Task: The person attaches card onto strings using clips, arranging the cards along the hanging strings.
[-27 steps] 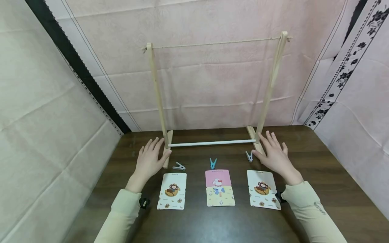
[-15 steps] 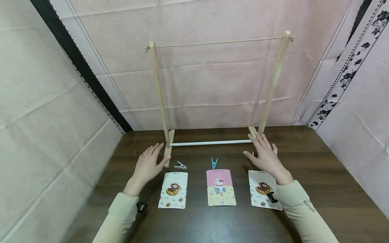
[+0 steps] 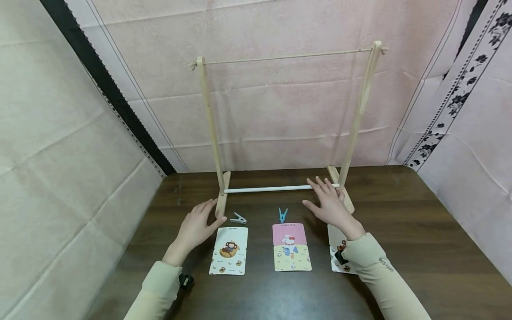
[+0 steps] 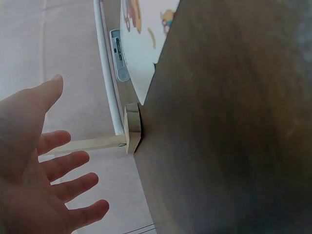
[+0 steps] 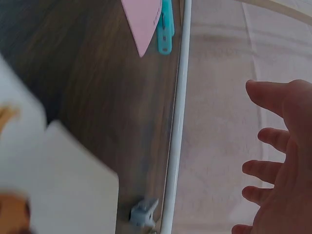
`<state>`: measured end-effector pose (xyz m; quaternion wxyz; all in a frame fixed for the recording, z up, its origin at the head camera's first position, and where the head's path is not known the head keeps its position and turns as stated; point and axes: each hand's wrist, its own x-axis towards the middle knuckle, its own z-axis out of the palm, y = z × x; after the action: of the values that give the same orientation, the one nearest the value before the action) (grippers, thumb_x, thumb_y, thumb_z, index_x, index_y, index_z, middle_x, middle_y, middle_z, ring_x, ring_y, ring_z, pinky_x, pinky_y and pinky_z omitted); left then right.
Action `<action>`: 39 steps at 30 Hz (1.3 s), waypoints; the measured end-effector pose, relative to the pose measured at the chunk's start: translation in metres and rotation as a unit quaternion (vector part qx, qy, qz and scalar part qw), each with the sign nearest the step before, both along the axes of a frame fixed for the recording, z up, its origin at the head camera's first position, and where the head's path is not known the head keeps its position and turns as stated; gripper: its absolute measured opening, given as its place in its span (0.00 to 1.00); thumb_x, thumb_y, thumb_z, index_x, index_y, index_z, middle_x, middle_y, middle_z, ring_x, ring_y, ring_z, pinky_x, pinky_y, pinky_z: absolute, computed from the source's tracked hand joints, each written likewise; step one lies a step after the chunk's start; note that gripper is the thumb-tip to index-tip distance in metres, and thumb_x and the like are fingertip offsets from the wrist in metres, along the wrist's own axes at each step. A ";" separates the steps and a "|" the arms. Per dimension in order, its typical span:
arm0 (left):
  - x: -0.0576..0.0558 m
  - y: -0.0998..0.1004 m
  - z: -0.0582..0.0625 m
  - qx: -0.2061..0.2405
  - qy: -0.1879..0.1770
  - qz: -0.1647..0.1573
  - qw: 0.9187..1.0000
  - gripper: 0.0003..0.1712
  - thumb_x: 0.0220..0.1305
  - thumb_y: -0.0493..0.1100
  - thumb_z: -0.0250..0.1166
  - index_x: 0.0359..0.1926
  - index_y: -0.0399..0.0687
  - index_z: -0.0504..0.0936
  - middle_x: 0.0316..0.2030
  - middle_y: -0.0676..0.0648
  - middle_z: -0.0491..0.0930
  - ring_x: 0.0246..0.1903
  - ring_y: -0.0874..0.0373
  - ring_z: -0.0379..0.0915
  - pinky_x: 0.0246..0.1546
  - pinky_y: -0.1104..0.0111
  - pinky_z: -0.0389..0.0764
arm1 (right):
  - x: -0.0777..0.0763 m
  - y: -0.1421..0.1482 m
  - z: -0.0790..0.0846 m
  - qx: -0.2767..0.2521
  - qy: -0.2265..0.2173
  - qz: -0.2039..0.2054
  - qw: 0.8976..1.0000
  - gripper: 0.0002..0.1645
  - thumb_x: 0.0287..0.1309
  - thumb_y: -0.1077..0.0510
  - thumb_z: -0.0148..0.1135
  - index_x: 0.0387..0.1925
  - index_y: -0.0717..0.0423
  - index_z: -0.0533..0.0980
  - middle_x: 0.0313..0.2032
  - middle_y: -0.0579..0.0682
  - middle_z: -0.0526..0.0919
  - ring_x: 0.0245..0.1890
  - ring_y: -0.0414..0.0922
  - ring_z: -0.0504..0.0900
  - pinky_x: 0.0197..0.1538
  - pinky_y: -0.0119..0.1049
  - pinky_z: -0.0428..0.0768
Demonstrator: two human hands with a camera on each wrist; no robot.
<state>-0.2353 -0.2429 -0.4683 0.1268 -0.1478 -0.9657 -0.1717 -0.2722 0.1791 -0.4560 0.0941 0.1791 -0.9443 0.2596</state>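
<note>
My left hand [image 3: 197, 227] is held out with spread fingers beside the left foot [image 3: 221, 205] of a wooden stand, fingertips close to it. Just below the thumb lie a grey clothespin [image 3: 238, 218] and a white monkey card [image 3: 228, 251]. My right hand [image 3: 331, 208], empty and spread, overlaps the right end of the stand's white rod [image 3: 272, 189] in the head view. Under that hand, another grey clothespin [image 5: 144, 212] shows only in the right wrist view. The sleeve partly covers a second monkey card [image 3: 335, 240]. Between the hands lie a blue clothespin [image 3: 282, 215] and a pink-and-yellow card [image 3: 291, 247].
Two wooden uprights [image 3: 210, 120] rise from the stand's feet, with a string [image 3: 286, 58] tied across their tops. Pale cloth [image 3: 280, 115] hangs behind the brown table [image 3: 264, 295] and along both sides.
My right hand has moved left from the stand's right foot, now hiding the right clothespin and part of the right card in the head view. My left hand has drawn slightly nearer the body.
</note>
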 end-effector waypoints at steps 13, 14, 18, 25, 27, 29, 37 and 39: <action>0.007 0.002 -0.012 0.010 -0.034 -0.006 0.999 0.42 0.65 0.63 0.67 0.71 0.43 0.70 0.66 0.33 0.71 0.62 0.34 0.70 0.55 0.39 0.74 | -0.011 -0.051 -0.001 -0.003 -0.016 0.039 0.999 0.42 0.69 0.43 0.62 0.77 0.50 0.58 0.76 0.60 0.57 0.77 0.58 0.49 0.67 0.71 0.44; 0.008 0.002 -0.012 0.010 -0.034 -0.008 0.999 0.42 0.65 0.63 0.67 0.70 0.43 0.70 0.66 0.34 0.71 0.61 0.34 0.70 0.54 0.40 0.74 | -0.013 -0.055 -0.002 -0.003 -0.016 0.043 0.999 0.42 0.69 0.42 0.62 0.77 0.50 0.59 0.76 0.60 0.57 0.77 0.58 0.50 0.67 0.71 0.44; 0.010 0.003 -0.014 0.009 -0.046 -0.008 0.999 0.41 0.64 0.62 0.68 0.70 0.43 0.71 0.64 0.35 0.73 0.60 0.36 0.72 0.53 0.42 0.76 | -0.016 -0.071 -0.004 0.000 -0.018 0.059 0.998 0.42 0.69 0.42 0.61 0.77 0.49 0.59 0.76 0.58 0.58 0.77 0.57 0.51 0.68 0.71 0.45; 0.011 0.002 -0.017 0.010 -0.071 0.004 0.997 0.41 0.63 0.62 0.68 0.68 0.43 0.73 0.61 0.37 0.75 0.57 0.38 0.73 0.50 0.43 0.78 | -0.015 -0.095 -0.003 0.001 -0.031 0.092 0.995 0.41 0.70 0.43 0.60 0.77 0.49 0.58 0.76 0.56 0.58 0.77 0.55 0.51 0.69 0.71 0.45; 0.011 0.002 -0.017 0.011 -0.077 0.006 0.997 0.40 0.63 0.62 0.69 0.68 0.44 0.73 0.60 0.38 0.75 0.57 0.39 0.74 0.49 0.44 0.78 | -0.015 -0.101 -0.003 0.002 -0.034 0.099 0.994 0.41 0.70 0.43 0.60 0.77 0.49 0.58 0.76 0.56 0.58 0.77 0.55 0.51 0.68 0.70 0.46; 0.011 0.002 -0.017 0.011 -0.083 0.006 0.996 0.40 0.63 0.63 0.69 0.67 0.44 0.74 0.59 0.39 0.76 0.56 0.40 0.74 0.49 0.44 0.78 | -0.015 -0.105 -0.004 0.003 -0.040 0.106 0.994 0.41 0.70 0.43 0.60 0.77 0.49 0.58 0.76 0.56 0.58 0.77 0.55 0.51 0.68 0.69 0.47; 0.012 0.003 -0.018 0.017 -0.105 0.007 0.994 0.37 0.63 0.61 0.70 0.65 0.45 0.76 0.57 0.40 0.77 0.56 0.41 0.75 0.49 0.45 0.79 | -0.013 -0.116 -0.008 0.011 -0.059 0.124 0.990 0.40 0.71 0.43 0.59 0.77 0.49 0.59 0.75 0.59 0.60 0.76 0.56 0.54 0.69 0.69 0.49; 0.012 0.004 -0.018 0.018 -0.109 0.009 0.994 0.36 0.62 0.61 0.70 0.64 0.45 0.77 0.57 0.41 0.77 0.56 0.42 0.75 0.49 0.45 0.79 | -0.013 -0.118 -0.009 0.011 -0.054 0.129 0.990 0.39 0.71 0.44 0.60 0.76 0.50 0.59 0.74 0.59 0.62 0.75 0.56 0.55 0.70 0.68 0.49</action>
<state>-0.2233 -0.2393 -0.4864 0.0245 -0.1171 -0.9718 -0.2030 -0.2854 0.0612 -0.4647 0.0066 0.2864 -0.9196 0.2689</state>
